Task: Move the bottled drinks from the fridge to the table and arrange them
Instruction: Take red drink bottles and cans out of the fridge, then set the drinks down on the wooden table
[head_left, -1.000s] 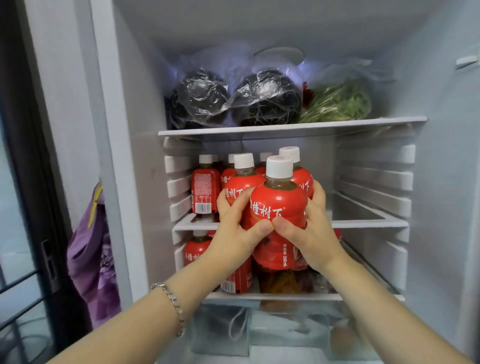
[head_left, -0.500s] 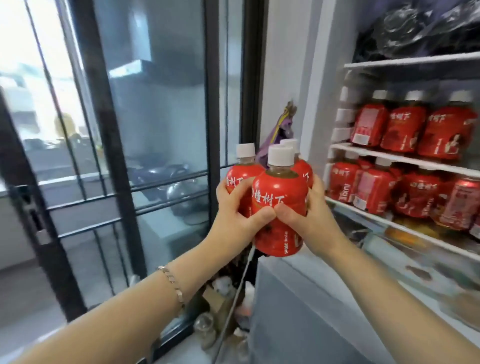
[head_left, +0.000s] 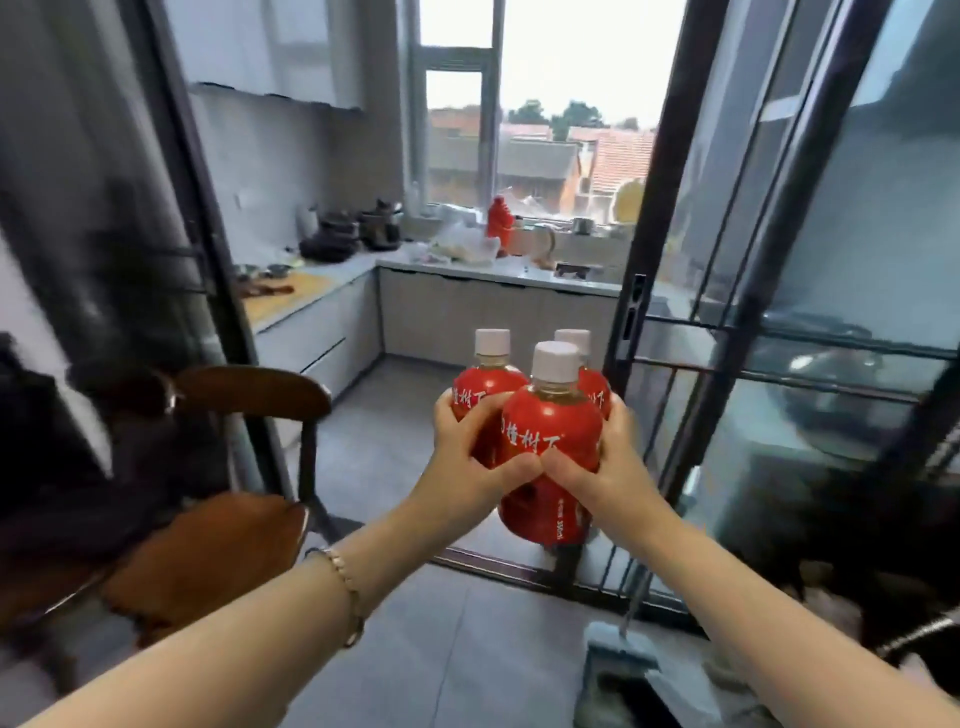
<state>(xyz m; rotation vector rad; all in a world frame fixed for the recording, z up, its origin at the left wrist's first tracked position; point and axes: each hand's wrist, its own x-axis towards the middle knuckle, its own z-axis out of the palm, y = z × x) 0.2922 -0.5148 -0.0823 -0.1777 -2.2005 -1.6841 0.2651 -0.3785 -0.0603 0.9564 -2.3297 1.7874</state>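
Note:
Three red bottled drinks with white caps are bunched together in mid-air at the centre of the view. The front bottle (head_left: 551, 441) is nearest me, a second bottle (head_left: 488, 374) stands behind it on the left and a third bottle (head_left: 592, 387) behind on the right. My left hand (head_left: 475, 467) wraps round the bunch from the left, and my right hand (head_left: 605, 467) wraps round it from the right. Both thumbs meet on the front bottle. The fridge is out of view.
A wooden chair (head_left: 208, 540) with dark clothing on it stands at the left. A black-framed glass sliding door (head_left: 691, 332) is at the right, its track (head_left: 498, 566) crossing the grey floor ahead. Beyond lies a kitchen counter (head_left: 467, 270) under a window. A dustpan (head_left: 623, 654) lies low right.
I have turned left, away from the fridge, carrying the three bottles with me. The fridge shelves have left the view; the kitchen doorway and chair now face me. My grip is unchanged.

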